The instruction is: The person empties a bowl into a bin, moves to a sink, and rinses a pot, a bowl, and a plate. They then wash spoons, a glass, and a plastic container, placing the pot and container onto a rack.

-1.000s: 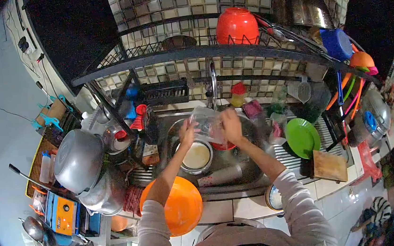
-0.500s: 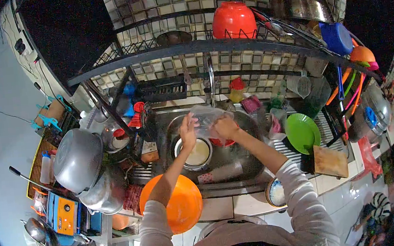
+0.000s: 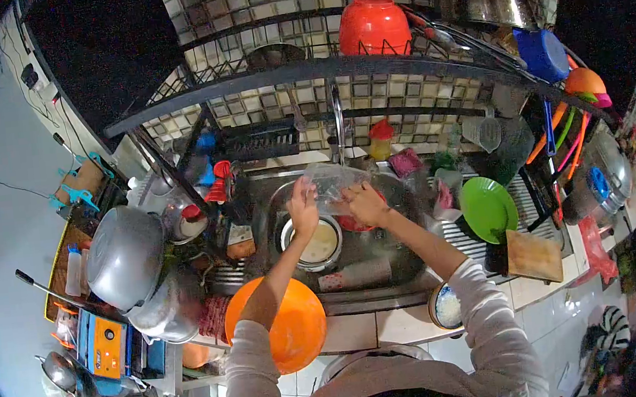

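Note:
Over the sink (image 3: pixel 408 255), just below the tap (image 3: pixel 338 120), I hold a see-through plastic container (image 3: pixel 337 175) between both hands. My left hand (image 3: pixel 304 211) grips its left side with the fingers up along the wall. At its right side my right hand (image 3: pixel 365 205) is closed, fingers bent over the near edge. Beneath my left hand stands a metal pot (image 3: pixel 315 246) with cloudy pale liquid in it. A red bowl (image 3: pixel 370 222) shows partly under my right hand. Clear, red-patterned plastic cups (image 3: pixel 356 275) lie on their side in the sink.
An orange basin (image 3: pixel 300 326) stands at the counter's front edge, under my left forearm. Right of the sink are a green plate (image 3: pixel 489 209), a wooden board (image 3: pixel 534 256) and a small bowl (image 3: pixel 446 308). Large pots (image 3: pixel 126 255) crowd the left. A dish rack (image 3: pixel 268 81) spans above.
The container has tilted and dropped slightly between my hands. My right hand's fingers have shifted and spread a little along its near edge. The camera view has moved slightly.

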Available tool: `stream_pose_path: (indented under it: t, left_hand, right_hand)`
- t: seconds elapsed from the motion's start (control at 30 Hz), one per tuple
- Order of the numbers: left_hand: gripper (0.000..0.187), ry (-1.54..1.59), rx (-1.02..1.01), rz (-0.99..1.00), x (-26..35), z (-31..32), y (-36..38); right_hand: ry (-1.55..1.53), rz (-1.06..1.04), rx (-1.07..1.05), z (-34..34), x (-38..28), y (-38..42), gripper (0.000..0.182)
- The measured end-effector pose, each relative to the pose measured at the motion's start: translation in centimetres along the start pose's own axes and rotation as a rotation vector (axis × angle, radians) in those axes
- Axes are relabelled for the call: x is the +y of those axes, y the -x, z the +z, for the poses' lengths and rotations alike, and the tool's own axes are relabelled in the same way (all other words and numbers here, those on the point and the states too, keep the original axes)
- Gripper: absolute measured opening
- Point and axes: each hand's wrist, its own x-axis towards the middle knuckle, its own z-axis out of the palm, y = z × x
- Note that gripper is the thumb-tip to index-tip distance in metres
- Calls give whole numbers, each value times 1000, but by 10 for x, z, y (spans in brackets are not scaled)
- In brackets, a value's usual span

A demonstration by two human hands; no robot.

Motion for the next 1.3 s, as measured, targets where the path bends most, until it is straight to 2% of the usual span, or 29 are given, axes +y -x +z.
stream_pose_path:
  t: [0.07,0.1,0.23,0.27,0.33,0.4,0.57,0.67,0.73,0.77,0.83,0.87,0.9,0.93,1.0,1.03,1.1,1.13,1.17,1.2,1.23,1.27,1.3]
  left_hand:
    - [31,-76,-10,-2,5,-1,3]
    - [31,-152,-20,-1,9,-1,3]
    - [34,-120,-86,0,10,-1,4]
    - [35,-149,-76,45,3,0,4]
    - [36,-179,-65,94,6,0,3]
    - [38,-137,-115,-3,17,-4,6]
    - [39,-215,-64,74,9,-7,5]
    - [41,-249,-35,113,12,-11,4]
    - [41,-311,-27,153,9,-11,1]
    - [42,-297,4,149,4,-12,2]
    - [42,-287,37,140,3,-17,2]
    - [42,-311,5,96,2,-20,0]
    - [42,-333,-28,52,0,-22,-2]
    - [42,-333,-31,49,-2,-23,-3]
    - [41,-98,-144,-109,-7,-21,-6]
    - [41,-96,-144,-110,-15,-18,-5]
    - [40,142,-223,-12,-33,-8,-1]
    - [38,178,-105,-37,-34,-1,2]
    - [38,179,-99,-40,-35,4,7]
    - [35,298,-25,-369,-22,7,11]
    - [33,416,50,-700,-19,10,17]
    - [29,315,-36,-663,-49,15,23]
    - [29,319,-35,-665,-51,17,25]
  right_hand:
    - [73,-14,-15,4,1,-1,32]
    - [40,54,-9,7,4,-1,32]
    - [-19,263,62,17,3,-5,34]
    - [-21,263,61,19,3,-2,34]
    - [-77,197,-111,-5,-1,2,32]
    - [-87,228,-71,-5,-1,1,31]
    - [-209,244,-6,10,-1,-3,24]
    - [-91,233,94,9,-1,-3,25]
    - [-324,176,163,-5,0,-1,29]
    - [-324,176,165,-6,2,-3,29]
    - [-514,498,618,-10,6,-8,33]
    - [-470,575,702,-11,10,-9,37]
    - [-471,576,700,-13,15,-11,37]
    - [-571,513,648,-15,20,-12,40]
    - [-719,335,478,-10,29,-10,41]
    - [-718,335,477,0,34,-12,41]
    - [-739,246,-42,16,42,-16,40]
    - [-738,240,-46,18,42,-13,40]
    - [-749,359,61,20,40,-7,39]
    - [-756,480,169,23,40,-1,40]
    - [-753,479,165,33,43,2,40]
    - [-768,560,228,43,44,4,39]
    - [-781,640,294,41,42,6,38]
